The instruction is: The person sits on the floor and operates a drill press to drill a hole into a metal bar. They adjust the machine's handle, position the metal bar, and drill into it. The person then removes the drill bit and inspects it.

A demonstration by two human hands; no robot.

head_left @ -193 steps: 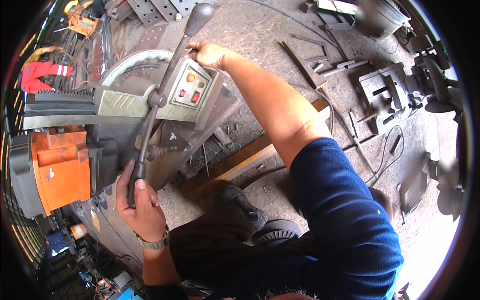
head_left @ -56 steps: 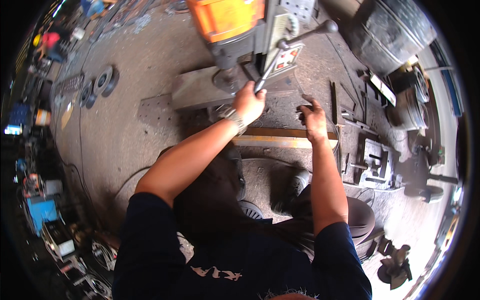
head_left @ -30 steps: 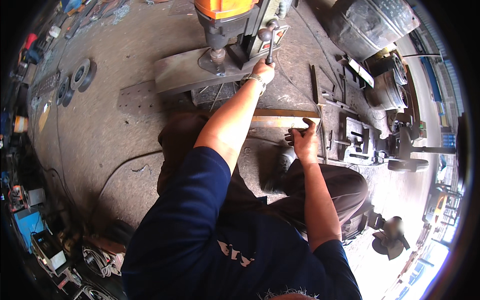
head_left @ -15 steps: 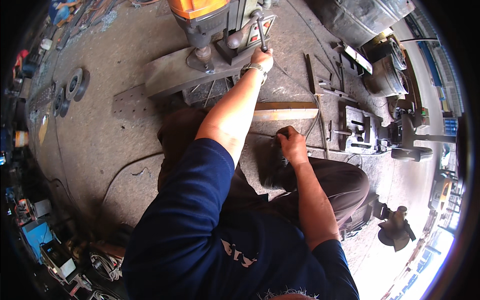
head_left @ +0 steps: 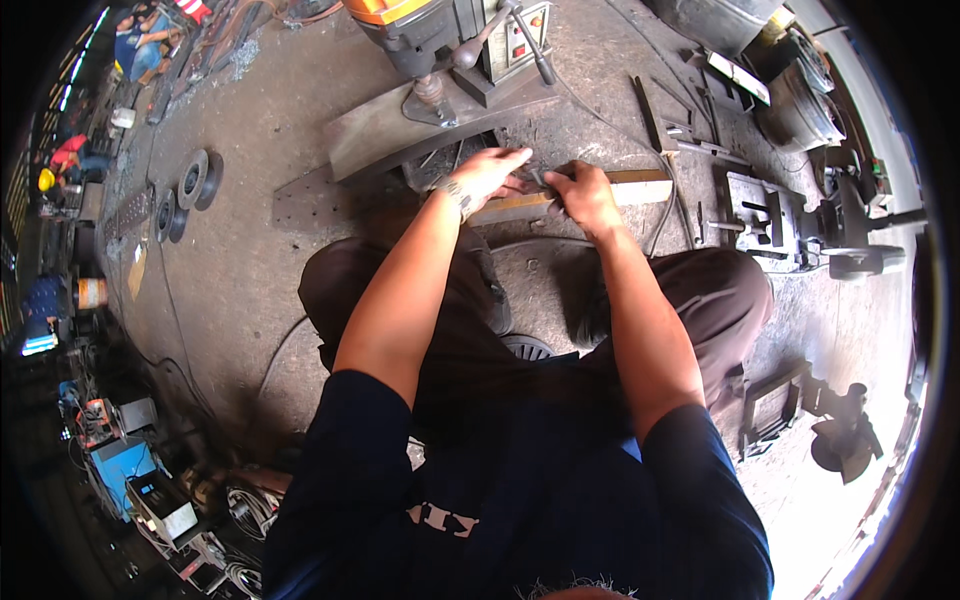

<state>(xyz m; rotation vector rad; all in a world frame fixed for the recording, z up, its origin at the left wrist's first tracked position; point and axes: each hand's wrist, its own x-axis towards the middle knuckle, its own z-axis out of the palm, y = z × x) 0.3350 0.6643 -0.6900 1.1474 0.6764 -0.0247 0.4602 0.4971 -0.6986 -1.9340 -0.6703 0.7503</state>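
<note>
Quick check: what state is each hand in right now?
Left hand: open, fingers extended, no clear grip on anything.
Right hand: fingers partly curled; whether it holds anything cannot be told.

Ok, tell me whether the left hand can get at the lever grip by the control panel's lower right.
Probably yes: the left hand looks open, and nothing visible stands between it and the lever grip.

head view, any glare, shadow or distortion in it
Head view: glare whitens the floor at lower right; the blue box sits in a dim area at lower left; straight edges bend toward the picture's rim; what the right hand holds, if anything, is too dark to tell.
</note>
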